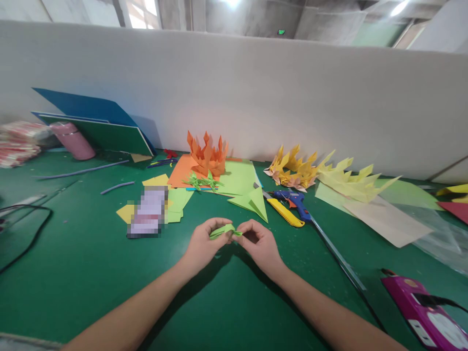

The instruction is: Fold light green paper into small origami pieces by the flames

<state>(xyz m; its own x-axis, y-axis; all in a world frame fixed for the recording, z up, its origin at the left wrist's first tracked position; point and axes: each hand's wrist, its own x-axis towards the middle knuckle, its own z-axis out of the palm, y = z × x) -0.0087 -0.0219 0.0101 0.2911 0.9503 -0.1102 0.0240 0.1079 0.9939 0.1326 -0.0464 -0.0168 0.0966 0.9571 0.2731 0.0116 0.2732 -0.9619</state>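
My left hand point(206, 241) and my right hand point(261, 243) meet above the middle of the green table. Between them is a small folded piece of light green paper point(224, 230). The left fingers and thumb close around its body, while the right thumb and fingertips pinch its narrow right end. Part of the folded paper is hidden behind the fingers. Beyond the hands lie a larger folded green paper point(254, 204) and small green paper figures with spiky legs point(203, 181). An orange folded-paper crown point(208, 156) stands behind them.
A yellow utility knife point(287, 213) and blue glue gun point(298, 202) lie right of centre. Yellow paper crowns point(292, 168) stand along the wall. On the left are a phone point(149, 212), pink bottle point(75, 141) and green board point(113, 139). A magenta power strip point(413, 297) sits front right.
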